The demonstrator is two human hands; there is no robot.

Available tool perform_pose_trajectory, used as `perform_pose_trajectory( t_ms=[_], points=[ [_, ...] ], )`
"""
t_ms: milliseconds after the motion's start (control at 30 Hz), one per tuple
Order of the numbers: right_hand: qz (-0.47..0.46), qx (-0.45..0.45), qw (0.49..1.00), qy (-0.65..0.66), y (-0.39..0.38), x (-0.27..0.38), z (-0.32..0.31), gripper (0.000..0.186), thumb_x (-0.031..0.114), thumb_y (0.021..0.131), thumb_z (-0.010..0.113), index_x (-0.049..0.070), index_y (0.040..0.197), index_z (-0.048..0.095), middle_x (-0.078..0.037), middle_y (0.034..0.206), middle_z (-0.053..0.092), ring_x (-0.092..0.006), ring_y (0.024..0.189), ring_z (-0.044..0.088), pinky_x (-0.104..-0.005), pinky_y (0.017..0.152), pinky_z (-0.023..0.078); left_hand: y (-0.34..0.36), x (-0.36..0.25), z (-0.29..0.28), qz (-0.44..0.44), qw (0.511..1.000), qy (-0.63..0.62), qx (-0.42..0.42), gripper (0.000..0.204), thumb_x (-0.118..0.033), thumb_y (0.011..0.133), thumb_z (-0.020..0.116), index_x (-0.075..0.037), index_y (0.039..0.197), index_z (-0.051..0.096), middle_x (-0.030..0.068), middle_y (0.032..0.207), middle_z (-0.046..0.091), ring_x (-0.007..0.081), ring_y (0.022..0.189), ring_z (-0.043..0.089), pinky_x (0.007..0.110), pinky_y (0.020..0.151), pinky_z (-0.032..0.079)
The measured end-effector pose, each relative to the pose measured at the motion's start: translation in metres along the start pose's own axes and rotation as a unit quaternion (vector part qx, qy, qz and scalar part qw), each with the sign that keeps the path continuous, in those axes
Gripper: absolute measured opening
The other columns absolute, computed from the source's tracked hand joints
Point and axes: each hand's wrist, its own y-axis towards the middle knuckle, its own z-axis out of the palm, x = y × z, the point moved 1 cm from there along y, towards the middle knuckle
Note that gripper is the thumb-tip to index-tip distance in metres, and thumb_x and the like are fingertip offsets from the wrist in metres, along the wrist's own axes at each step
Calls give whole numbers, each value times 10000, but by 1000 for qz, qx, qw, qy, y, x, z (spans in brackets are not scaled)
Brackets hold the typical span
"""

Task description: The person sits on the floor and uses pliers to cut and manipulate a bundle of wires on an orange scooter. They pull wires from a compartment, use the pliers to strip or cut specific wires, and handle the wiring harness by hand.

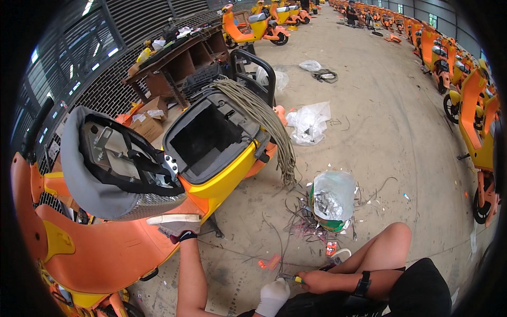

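Low in the view, my left hand (274, 296), in a white glove, is closed around a thin dark cable (285, 248) that runs up across the floor. Close beside it, my bare right hand (315, 282) grips a small tool with a yellow-green handle (299, 279). The tool's tip meets the cable near the glove, and its exact kind is hard to make out. To the left stands an orange and yellow scooter (100, 248), its grey seat (113, 169) tipped up over an open storage compartment (208, 137). A bundle of long grey-brown cables (264, 116) drapes over its rear.
My shoe (179, 224) rests on the scooter's edge. A bag-lined bin (334, 198) stands ahead, ringed by cable scraps. Plastic bags (310, 124) lie farther off. A brown workbench (177, 63) and cardboard box (148, 126) are beyond the scooter; parked scooters (472, 113) line the right.
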Motion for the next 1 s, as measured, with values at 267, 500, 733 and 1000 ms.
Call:
perform_pose_trajectory(
  t_ms=[267, 500, 733, 1000],
  points=[
    [-107, -47, 993, 34, -5, 22, -31, 450, 229, 921, 554, 98, 1339, 450, -226, 1034, 636, -418, 897, 623, -472, 789, 499, -3, -18, -55, -82, 674, -713, 174, 381, -278, 1001, 452, 61, 1091, 601, 137, 823, 690, 173, 579, 606, 265, 527, 458],
    [-236, -89, 964, 86, -3, 23, -24, 488, 146, 896, 575, 89, 1361, 440, -215, 1156, 594, -404, 984, 604, -446, 850, 488, -21, -53, -38, -57, 471, -869, 142, 355, -321, 996, 430, -44, 1140, 598, -66, 434, 375, 95, 306, 334, 248, 341, 283],
    [-279, -86, 950, 109, -7, 25, -20, 514, 129, 899, 566, 73, 1387, 414, -213, 1205, 570, -407, 1005, 600, -436, 871, 487, -23, -52, -28, -16, 487, -856, 171, 351, -324, 996, 455, -47, 1163, 591, -48, 474, 427, 107, 343, 391, 253, 373, 318],
    [-142, -53, 987, 56, -7, 24, -29, 454, 235, 943, 537, 62, 1348, 427, -231, 1178, 576, -424, 981, 602, -466, 838, 490, -4, -32, -58, -133, 815, -548, 129, 425, -333, 1014, 431, 49, 1076, 609, 140, 837, 699, 158, 524, 583, 248, 492, 448]
  ],
)
